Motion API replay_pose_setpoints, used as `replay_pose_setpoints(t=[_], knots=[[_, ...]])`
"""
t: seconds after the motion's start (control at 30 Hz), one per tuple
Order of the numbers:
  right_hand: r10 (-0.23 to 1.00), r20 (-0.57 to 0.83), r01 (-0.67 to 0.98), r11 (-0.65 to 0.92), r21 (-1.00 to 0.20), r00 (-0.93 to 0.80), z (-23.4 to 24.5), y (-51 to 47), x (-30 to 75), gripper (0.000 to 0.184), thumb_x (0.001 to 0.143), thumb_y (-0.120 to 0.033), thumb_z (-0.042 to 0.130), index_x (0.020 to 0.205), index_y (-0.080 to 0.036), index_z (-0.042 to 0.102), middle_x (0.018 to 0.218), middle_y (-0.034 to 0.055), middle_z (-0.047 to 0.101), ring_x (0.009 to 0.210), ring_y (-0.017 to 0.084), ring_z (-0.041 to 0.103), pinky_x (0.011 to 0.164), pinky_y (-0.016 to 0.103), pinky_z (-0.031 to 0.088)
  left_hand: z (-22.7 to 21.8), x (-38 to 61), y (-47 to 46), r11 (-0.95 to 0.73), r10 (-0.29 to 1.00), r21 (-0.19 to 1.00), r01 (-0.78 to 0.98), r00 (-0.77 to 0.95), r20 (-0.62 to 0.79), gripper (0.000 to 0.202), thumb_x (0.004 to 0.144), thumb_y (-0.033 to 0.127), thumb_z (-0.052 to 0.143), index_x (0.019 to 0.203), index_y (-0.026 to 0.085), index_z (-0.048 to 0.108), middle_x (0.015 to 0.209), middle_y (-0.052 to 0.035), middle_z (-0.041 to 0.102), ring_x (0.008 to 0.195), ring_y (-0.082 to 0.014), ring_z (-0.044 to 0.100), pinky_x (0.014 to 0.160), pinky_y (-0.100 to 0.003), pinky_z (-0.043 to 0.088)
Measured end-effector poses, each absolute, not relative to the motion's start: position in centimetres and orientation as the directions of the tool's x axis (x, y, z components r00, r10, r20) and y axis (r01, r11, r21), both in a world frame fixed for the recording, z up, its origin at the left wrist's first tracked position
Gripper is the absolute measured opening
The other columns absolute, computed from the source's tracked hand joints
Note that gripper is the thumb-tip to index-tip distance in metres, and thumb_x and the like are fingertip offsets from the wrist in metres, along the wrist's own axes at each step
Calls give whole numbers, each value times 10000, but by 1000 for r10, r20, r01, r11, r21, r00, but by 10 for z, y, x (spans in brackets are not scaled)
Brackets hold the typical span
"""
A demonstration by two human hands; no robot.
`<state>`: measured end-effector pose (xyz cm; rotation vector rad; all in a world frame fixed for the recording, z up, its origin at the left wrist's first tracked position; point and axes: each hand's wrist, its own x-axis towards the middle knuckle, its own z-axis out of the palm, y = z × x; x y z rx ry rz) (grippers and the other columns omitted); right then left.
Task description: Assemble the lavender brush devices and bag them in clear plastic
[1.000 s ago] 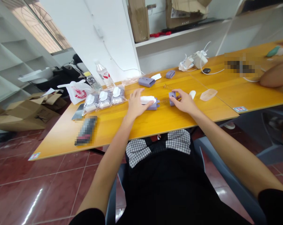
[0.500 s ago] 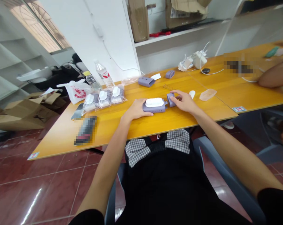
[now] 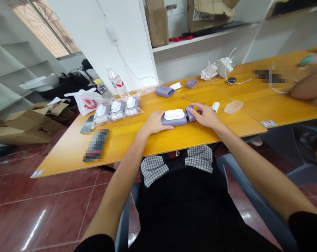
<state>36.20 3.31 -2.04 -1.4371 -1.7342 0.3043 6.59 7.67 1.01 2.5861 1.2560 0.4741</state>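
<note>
On the table's near side lies a purple plastic housing [image 3: 174,121] with a white bristled brush head [image 3: 174,114] on top. My left hand [image 3: 156,122] is wrapped round its left end, the thumb along the front edge. My right hand [image 3: 204,114] grips a smaller purple end piece [image 3: 190,114] between thumb and fingers, right up against the housing's right end. Whether the two parts are fully joined cannot be made out. Just right of that hand lies a small white oval piece [image 3: 215,106], partly covered by it. A thin coiled spring [image 3: 191,99] lies behind the end piece.
Another purple housing [image 3: 164,91], a white piece [image 3: 175,85] and a purple cap [image 3: 191,83] lie farther back. Wrapped brushes [image 3: 116,110], bottles [image 3: 118,84] and a plastic bag [image 3: 87,101] stand left. A clear tray [image 3: 234,106], chargers [image 3: 222,68] and another person's arm [image 3: 309,85] are right.
My right hand has brought the purple end piece left against the housing, narrowing the gap between them. My left hand keeps its hold on the housing.
</note>
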Motion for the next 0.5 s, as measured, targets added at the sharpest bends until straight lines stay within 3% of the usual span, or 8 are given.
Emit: replay_pose_setpoints(t=[0.5], knots=[[904, 427, 727, 294, -621, -1, -15, 29, 357, 471, 1024, -534, 579, 1345, -249, 774, 1020, 90, 844, 895, 316, 770, 922, 508, 596, 8, 72, 72, -597, 802, 398, 697, 531, 273, 902, 711, 594, 966, 1430, 189, 603, 1427, -158, 679, 1333, -378, 648, 1195, -519, 493]])
